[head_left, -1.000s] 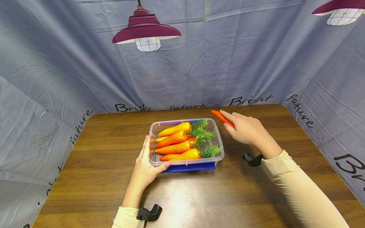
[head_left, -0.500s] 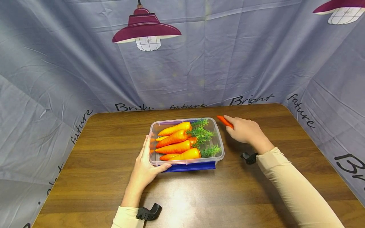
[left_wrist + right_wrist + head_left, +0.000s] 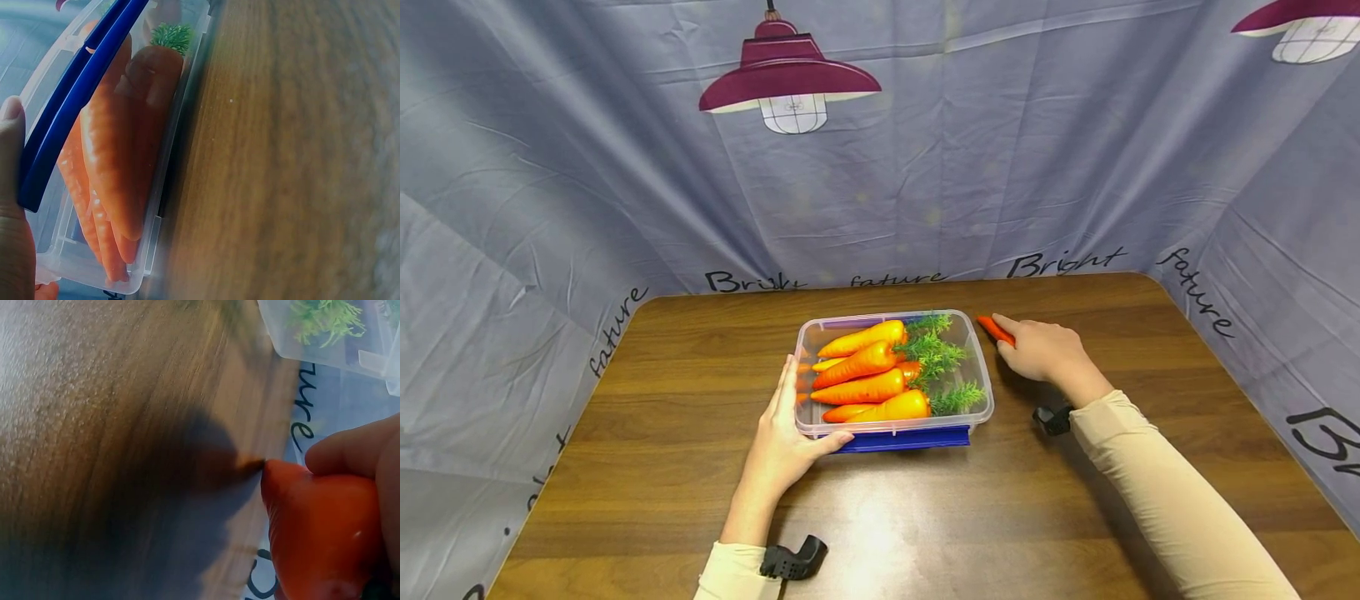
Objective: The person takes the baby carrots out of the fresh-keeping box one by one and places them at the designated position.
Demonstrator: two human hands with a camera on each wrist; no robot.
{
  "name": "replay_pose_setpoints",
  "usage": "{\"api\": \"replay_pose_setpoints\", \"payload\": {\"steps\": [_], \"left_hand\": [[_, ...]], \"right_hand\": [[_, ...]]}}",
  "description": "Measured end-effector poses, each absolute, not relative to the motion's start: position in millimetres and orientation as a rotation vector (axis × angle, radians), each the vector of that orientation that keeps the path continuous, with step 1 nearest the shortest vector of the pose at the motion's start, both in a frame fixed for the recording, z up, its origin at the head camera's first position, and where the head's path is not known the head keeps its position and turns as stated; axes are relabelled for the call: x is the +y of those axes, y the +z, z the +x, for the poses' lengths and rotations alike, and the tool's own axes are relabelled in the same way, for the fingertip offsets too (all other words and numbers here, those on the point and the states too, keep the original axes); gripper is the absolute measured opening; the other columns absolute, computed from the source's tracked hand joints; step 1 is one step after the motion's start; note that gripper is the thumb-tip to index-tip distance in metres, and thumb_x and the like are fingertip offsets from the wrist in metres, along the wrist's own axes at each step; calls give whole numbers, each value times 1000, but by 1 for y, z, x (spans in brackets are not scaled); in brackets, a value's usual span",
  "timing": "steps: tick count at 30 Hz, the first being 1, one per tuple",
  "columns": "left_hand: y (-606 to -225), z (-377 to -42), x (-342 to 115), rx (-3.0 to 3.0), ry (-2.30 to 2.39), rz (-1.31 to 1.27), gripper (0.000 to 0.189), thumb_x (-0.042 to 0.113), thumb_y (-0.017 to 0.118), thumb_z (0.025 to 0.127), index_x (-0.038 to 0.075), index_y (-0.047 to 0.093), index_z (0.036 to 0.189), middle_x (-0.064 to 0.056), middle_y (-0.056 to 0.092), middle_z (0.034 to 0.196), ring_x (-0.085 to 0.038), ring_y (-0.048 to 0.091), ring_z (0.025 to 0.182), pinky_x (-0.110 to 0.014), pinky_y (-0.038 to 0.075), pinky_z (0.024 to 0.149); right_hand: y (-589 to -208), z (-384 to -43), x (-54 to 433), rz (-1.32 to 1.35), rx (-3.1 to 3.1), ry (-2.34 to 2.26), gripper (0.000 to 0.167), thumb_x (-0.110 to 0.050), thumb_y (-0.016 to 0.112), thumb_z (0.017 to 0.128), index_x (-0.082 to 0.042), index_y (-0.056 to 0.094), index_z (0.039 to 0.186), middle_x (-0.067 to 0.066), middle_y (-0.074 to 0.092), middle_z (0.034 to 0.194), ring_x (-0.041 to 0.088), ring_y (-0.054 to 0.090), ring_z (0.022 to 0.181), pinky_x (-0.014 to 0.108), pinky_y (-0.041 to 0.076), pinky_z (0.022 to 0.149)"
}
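My left hand (image 3: 778,446) holds the near left corner of a clear plastic food container (image 3: 958,422), fingers along its left side and thumb at the front rim. A blue latch flap (image 3: 75,112) sticks out beside that thumb in the left wrist view. Inside lie several orange carrots (image 3: 859,387), their green tops (image 3: 953,398) towards the right. To the right of the container, my right hand (image 3: 1043,348) grips a red-orange carrot (image 3: 328,531), its tip pointing away from me. The palm hides much of it in the head view.
The container stands on a brown wooden table (image 3: 647,467). A grey-blue printed cloth (image 3: 1000,150) hangs behind the table's back edge and along both sides. Black wrist cameras (image 3: 793,558) are worn on both wrists.
My right hand has come down lower with the carrot, closer to the tabletop and slightly towards me. The left hand stays at the container's corner.
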State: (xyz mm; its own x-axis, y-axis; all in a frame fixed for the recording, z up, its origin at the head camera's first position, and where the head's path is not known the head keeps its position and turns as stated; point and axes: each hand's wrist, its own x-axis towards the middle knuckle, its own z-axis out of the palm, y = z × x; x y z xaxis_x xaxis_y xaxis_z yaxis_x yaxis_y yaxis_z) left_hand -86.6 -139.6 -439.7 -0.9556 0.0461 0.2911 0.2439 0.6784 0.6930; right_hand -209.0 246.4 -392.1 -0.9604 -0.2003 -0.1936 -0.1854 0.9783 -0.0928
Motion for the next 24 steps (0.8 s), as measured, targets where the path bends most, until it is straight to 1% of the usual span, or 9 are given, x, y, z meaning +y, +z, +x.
{"api": "replay_pose_setpoints", "payload": {"steps": [4,7,10,13,17,20,24], "left_hand": [[-440,-86,-140,-2642,-1132,-235,127,58,87,65,19,13,161,-12,23,165,-34,52,133,-53,47,105],[-440,-86,-140,-2642,-1134,-238,128,58,88,64,18,14,161,-12,23,165,-33,54,131,-51,49,103],[-440,-87,-140,-2644,-1147,-249,129,58,88,63,18,13,161,-12,23,165,-32,57,127,-47,51,101],[-440,-87,-140,-2652,-1148,-253,130,58,88,63,17,13,161,-11,23,165,-32,61,123,-47,51,101],[-440,-87,-141,-2675,-1144,-243,130,61,86,64,20,10,161,-9,21,166,-32,62,122,-50,49,103],[-439,-87,-141,-2681,-1156,-241,130,61,86,64,22,9,161,-7,20,167,-32,60,125,-51,48,105],[-439,-87,-142,-2680,-1161,-244,130,60,86,64,22,9,161,-8,19,167,-34,57,128,-51,46,106]], "right_hand": [[-394,-210,247,-275,2915,-118,60,-37,42,99,-23,32,156,22,56,141,46,64,104,51,49,62],[-395,-210,246,-260,2907,-131,61,-38,41,99,-24,31,157,25,57,138,48,64,102,51,48,60],[-397,-210,247,-241,2899,-129,62,-40,40,99,-24,29,157,27,57,137,48,64,101,51,48,59],[-398,-209,248,-225,2882,-126,63,-41,39,99,-25,26,158,29,58,135,47,64,99,49,47,58],[-400,-209,249,-216,2870,-134,65,-42,38,98,-24,23,159,30,60,131,47,65,97,48,46,56],[-402,-209,249,-214,2871,-139,65,-42,38,98,-24,21,159,31,61,128,46,65,95,47,45,55],[-405,-209,249,-218,2870,-137,66,-43,38,98,-25,19,160,31,62,127,46,65,92,46,44,53]]}}
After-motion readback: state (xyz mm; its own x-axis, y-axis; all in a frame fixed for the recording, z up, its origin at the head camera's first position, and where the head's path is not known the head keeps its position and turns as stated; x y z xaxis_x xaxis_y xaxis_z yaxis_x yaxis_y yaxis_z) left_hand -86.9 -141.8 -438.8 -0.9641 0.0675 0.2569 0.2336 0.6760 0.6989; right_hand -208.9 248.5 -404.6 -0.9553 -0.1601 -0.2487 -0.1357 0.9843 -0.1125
